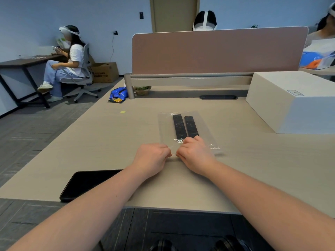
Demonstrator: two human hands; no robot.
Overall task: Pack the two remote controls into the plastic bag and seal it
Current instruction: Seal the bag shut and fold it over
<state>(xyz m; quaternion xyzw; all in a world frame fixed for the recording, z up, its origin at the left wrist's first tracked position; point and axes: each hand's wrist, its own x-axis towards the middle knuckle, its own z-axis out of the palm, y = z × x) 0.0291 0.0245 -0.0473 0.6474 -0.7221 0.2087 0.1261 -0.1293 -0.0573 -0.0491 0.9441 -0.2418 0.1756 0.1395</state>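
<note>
A clear plastic bag [165, 125] lies flat on the beige desk, its long side pointing away from me. Two slim black remote controls sit side by side inside it, the left remote [178, 126] and the right remote [191, 126]. My left hand [151, 157] and my right hand [194, 153] are curled almost knuckle to knuckle at the bag's near end, fingertips pinching its edge. My right hand covers the near right part of the bag and the tips of the remotes.
A black tablet [87, 183] lies at the desk's near left edge. A large white box [293, 102] stands at the right. A blue pouch [117, 94] and a small plant [142, 89] sit near the brown divider [217, 51]. People sit beyond.
</note>
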